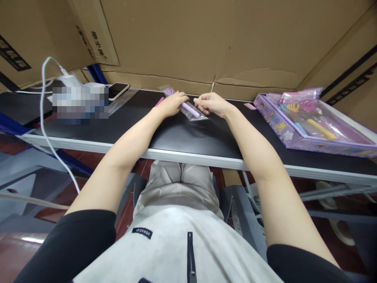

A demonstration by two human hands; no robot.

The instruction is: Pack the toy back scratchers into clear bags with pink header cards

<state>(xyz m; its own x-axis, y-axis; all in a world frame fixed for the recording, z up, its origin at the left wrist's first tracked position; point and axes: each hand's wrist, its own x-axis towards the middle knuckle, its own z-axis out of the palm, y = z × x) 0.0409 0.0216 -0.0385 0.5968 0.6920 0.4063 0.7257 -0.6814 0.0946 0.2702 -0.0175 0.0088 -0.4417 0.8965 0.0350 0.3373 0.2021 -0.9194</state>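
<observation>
A clear plastic bag lies slanted on the black tabletop, with a lilac stick-shaped item inside. At its far end a purple, seemingly pronged part shows past my fingers. My left hand lies across the middle of the bag, its fingers curved over the item and holding it. Beside the bag's right edge, my right hand is closed in a pinch; what its fingertips hold, if anything, I cannot make out. A pink object is partly hidden behind my left hand.
A purple printed box at the right holds bagged items with yellow, blue and pink parts. A small pink card lies beside it. At the left are a phone, a white cable and a blurred-out object. Cardboard walls the back.
</observation>
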